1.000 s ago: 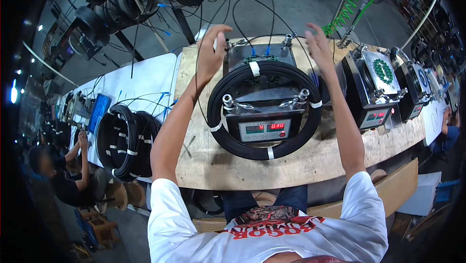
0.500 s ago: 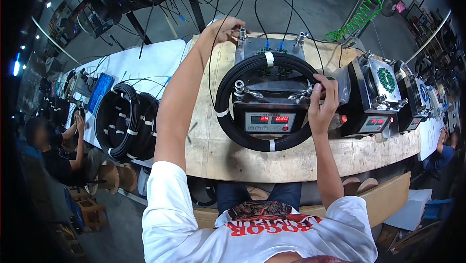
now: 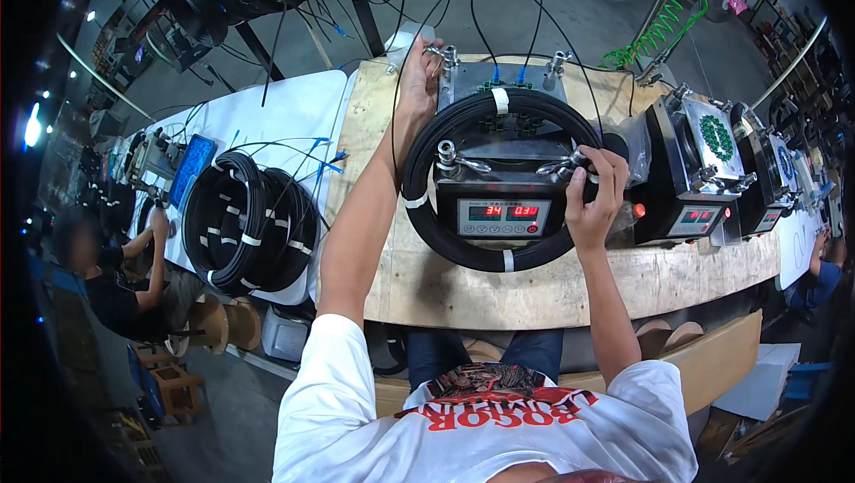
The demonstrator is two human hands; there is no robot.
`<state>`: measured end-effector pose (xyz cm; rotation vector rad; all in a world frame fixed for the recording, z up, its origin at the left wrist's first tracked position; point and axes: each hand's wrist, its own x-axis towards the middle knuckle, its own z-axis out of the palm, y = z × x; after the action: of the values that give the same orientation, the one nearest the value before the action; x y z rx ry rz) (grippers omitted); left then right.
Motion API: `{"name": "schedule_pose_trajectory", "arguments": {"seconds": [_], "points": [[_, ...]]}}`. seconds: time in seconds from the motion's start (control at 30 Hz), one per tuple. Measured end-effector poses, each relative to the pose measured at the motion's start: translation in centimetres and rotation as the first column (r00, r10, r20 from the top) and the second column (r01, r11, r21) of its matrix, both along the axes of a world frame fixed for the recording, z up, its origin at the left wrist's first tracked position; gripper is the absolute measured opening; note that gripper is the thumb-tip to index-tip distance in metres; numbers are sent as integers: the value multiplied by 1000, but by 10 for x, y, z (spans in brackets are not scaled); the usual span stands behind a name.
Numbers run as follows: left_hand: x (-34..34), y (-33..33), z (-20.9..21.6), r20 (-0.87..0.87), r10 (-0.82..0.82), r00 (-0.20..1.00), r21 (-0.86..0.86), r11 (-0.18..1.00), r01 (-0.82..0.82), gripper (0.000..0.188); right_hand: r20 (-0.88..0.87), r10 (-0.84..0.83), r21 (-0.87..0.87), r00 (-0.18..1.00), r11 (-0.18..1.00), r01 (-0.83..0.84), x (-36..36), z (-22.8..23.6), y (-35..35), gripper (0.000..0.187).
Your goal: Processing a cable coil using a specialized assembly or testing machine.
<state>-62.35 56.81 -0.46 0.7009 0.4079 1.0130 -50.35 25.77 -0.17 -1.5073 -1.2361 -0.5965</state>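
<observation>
A bench machine (image 3: 503,193) with a red-lit digital panel stands in front of me, clamp posts at its corners. My left hand (image 3: 421,82) is closed on the small metal lever (image 3: 434,50) of the back-left clamp. At the front right, my right hand (image 3: 598,189) pinches the clamp knob (image 3: 578,159), its lever pointing left. A coil of black cable (image 3: 426,225), bound with white tape, hangs around the machine's front. Two thin black cables end in blue connectors (image 3: 496,76) at the back of the metal plate. The front-left clamp (image 3: 446,152) is untouched.
Two similar machines (image 3: 686,171) stand to the right on the wooden bench (image 3: 419,291). More black cable coils (image 3: 227,225) rest on a white table (image 3: 276,109) at the left. A green spiral hose (image 3: 668,28) hangs at the back right. Other people sit at both sides.
My left hand has come lower and round the outer side of the back-left clamp, its forearm shifting right. My right hand remains by the front-right clamp. The whole view has shifted slightly.
</observation>
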Motion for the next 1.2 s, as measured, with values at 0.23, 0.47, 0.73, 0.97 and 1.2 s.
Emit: {"name": "schedule_pose_trajectory", "arguments": {"seconds": [0.23,0.47,0.73,0.97,1.2], "points": [[-6,7,-12,-104,155,982,111,983,-144,35,-70,53,16,996,998,-52,-7,-2,3,32],[-7,1,-1,-215,133,968,49,991,-125,41,-60,66,18,996,998,-65,-6,-1,1,33],[-13,-1,-6,85,-42,995,1,999,43,28,-26,46,9,999,999,-45,-5,-2,1,34],[-13,7,-11,-236,-16,971,60,998,31,27,20,44,20,999,999,-44,-3,0,2,33],[-27,0,-16,-22,-13,1000,52,999,14,32,-47,57,34,997,998,-55,-5,-2,1,34]]}}
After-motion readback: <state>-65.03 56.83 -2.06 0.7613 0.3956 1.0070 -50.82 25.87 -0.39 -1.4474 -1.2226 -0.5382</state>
